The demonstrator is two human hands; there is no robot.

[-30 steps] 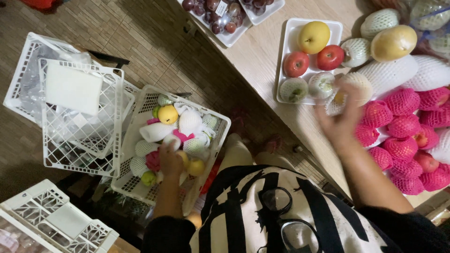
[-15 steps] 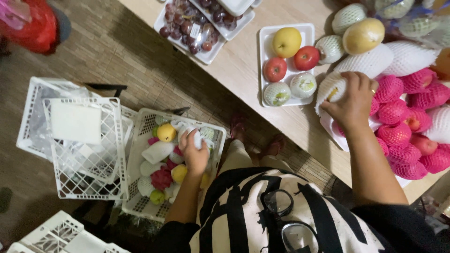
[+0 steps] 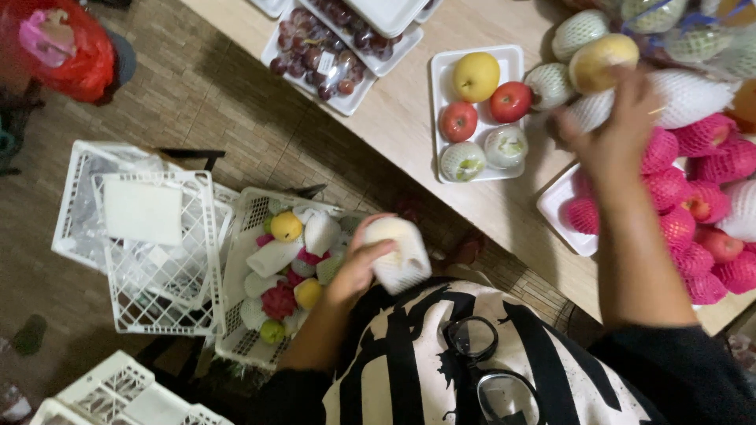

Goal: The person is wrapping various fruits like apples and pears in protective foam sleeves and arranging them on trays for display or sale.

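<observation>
Fruit in white foam netting [image 3: 398,252] sits grasped in the left hand [image 3: 358,267], fingers curled round it, above the white crate [image 3: 236,315] on the floor, while the right hand [image 3: 618,134] hovers spread and empty over the bench [image 3: 409,118] fruit.

Fruit shop: trayed fruit [image 3: 476,110], white crates [image 3: 157,252]

Net-wrapped fruit in my left hand [image 3: 358,264]

The pale round fruit [image 3: 396,250], sleeved in white foam mesh, sits tilted in my fingers above the white crate [image 3: 236,260] of mixed wrapped fruit on the floor.
</observation>
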